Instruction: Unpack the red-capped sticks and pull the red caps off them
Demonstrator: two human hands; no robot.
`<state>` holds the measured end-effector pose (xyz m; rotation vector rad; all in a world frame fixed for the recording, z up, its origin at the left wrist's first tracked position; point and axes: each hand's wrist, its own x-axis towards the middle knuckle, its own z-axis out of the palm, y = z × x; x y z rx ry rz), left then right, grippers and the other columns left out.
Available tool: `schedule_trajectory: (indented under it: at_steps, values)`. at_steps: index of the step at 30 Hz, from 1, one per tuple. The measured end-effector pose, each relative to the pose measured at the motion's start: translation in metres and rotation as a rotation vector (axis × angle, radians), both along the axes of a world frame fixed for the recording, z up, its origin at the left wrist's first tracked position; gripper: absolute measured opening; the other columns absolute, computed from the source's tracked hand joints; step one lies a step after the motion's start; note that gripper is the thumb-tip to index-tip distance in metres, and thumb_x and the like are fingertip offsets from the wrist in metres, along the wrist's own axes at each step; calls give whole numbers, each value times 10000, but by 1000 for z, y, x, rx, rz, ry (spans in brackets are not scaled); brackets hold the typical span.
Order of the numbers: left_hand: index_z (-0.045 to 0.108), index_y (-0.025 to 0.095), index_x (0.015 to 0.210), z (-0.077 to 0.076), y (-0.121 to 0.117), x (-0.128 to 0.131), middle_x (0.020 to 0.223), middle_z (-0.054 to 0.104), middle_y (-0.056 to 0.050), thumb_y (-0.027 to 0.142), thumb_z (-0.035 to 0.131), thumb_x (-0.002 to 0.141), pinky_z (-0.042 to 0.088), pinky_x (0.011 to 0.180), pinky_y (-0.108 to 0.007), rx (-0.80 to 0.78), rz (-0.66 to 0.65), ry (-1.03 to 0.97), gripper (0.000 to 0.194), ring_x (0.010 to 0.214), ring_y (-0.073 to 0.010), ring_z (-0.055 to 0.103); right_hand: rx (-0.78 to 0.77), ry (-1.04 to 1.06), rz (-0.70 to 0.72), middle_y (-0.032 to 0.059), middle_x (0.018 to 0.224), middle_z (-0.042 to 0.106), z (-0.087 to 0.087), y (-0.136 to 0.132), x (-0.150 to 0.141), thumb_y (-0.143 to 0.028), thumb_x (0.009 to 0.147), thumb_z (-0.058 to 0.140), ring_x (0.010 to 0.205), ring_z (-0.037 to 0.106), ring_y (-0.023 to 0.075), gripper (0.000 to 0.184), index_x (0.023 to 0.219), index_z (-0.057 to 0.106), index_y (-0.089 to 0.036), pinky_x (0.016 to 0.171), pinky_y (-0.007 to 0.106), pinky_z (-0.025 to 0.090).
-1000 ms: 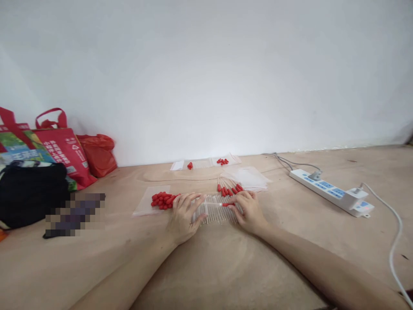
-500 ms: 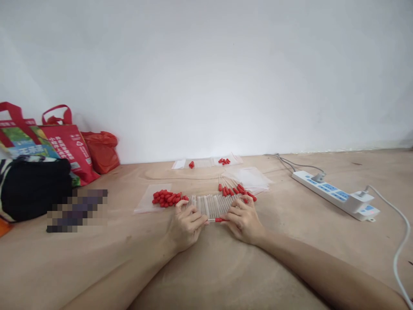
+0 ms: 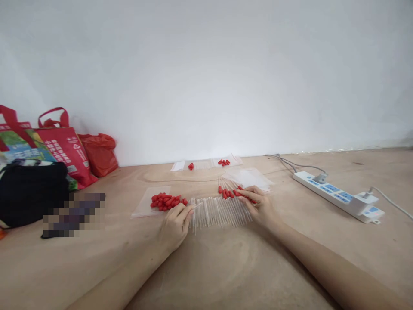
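My left hand is closed in a pinch on a thin clear tube, beside the left end of a row of clear tubes on the tabletop. Near that hand, loose red rubber bulbs are heaped on a clear plastic bag. My right hand reaches over the row's right end, with thumb and fingers around a red-bulbed dropper. Several similar droppers lie there, bulbs toward me and thin tubes pointing away. The fingers partly hide the bulbs.
Flat plastic bags lie behind the droppers. Farther back, more tubes and red bulbs rest by the wall. A white power strip with cables is at right. Red shopping bags and a black bag stand at left.
My hands have moved apart from a tube and red bulb held between them. The right went up to the dropper pile; the left moved left and now pinches a bare tube.
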<state>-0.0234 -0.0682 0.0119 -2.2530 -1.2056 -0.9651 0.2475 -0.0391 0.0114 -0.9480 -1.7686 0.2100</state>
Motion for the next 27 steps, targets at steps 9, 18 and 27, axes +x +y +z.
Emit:
schedule_trajectory:
  at_steps: [9,18,27]
  values:
    - [528,149,854,-1,17,11,726,574,-17,182,416,814,469,616,-204,-50,-49,-212,124,666,-113,573,-356,140,-251,23,669,595,0,27,31,-307,681,516,539,506,114,266,871,592,-136,526,244,404]
    - [586,162,740,2,21,24,707,557,-17,127,444,775,470,613,-197,-21,-153,-147,151,644,-97,564,-279,-202,-356,1,724,655,-3,25,23,-375,695,529,701,527,167,178,706,629,-229,671,294,317]
    - [613,142,815,0,12,29,778,570,-51,201,492,758,496,665,-225,-113,-230,-90,146,716,-124,576,-137,-499,-461,7,725,648,-3,21,10,-352,734,522,766,475,177,164,687,620,-230,710,335,188]
